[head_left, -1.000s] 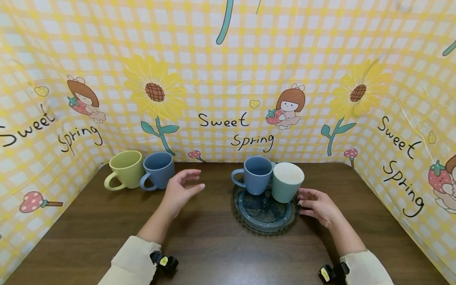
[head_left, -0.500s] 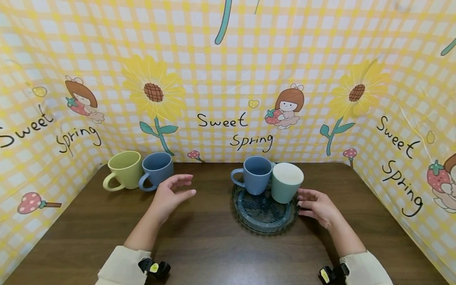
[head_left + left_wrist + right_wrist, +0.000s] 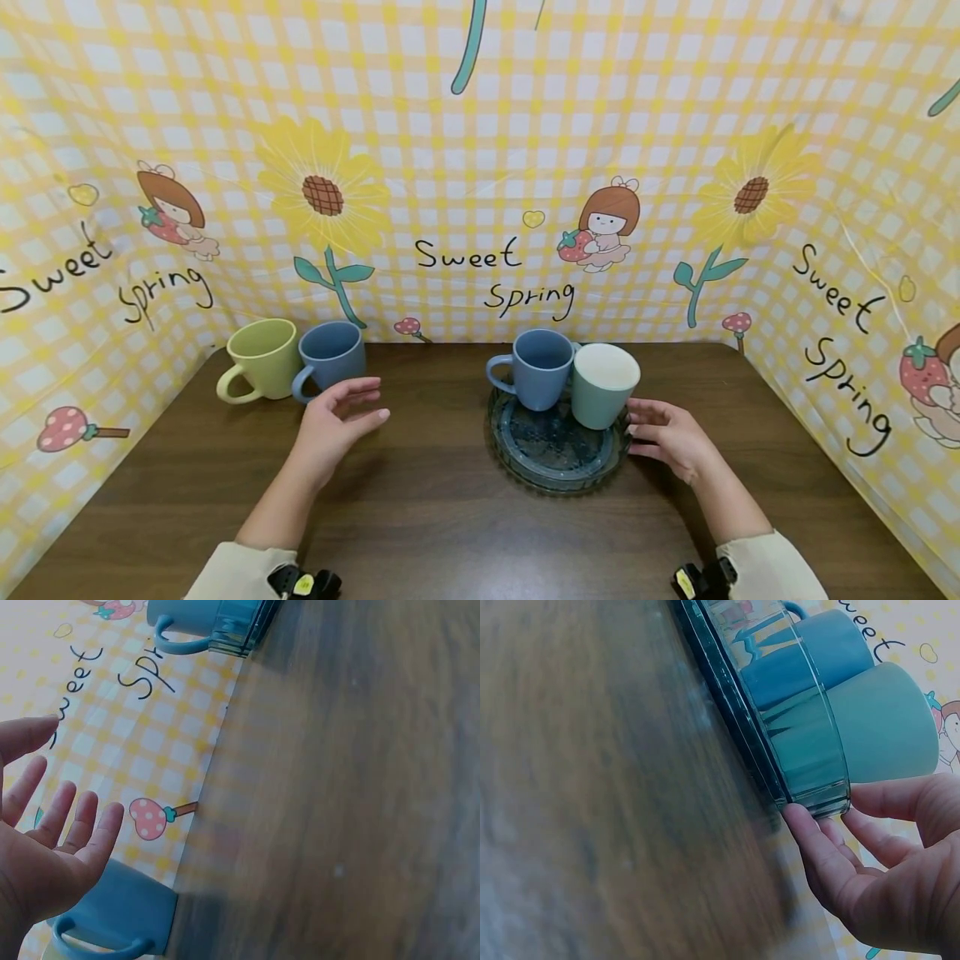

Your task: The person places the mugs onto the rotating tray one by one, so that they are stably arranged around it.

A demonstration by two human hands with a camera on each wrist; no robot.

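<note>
My right hand (image 3: 675, 437) touches the side of a round, tinted glass tray (image 3: 551, 479), fingertips at its wall and base in the right wrist view. On this tray stand a blue mug (image 3: 542, 375), handle to the left, and a pale green mug (image 3: 602, 396), whitish inside. Both are upright. My left hand (image 3: 333, 433) is raised over the table with fingers spread and relaxed, holding nothing. Behind it, another blue mug (image 3: 333, 358) is partly covered by the hand in the head view. A yellow-green mug (image 3: 264, 362) stands to its left.
The brown wooden table (image 3: 427, 517) has its back edge against a yellow checked cloth (image 3: 465, 167) with printed flowers and lettering. The cloth also rises along both sides. A small black device (image 3: 303, 581) is strapped on each sleeve.
My left hand has drawn back to the left and toward me, away from the tray and in front of the left blue mug. My right hand, the tray and the mugs stay put.
</note>
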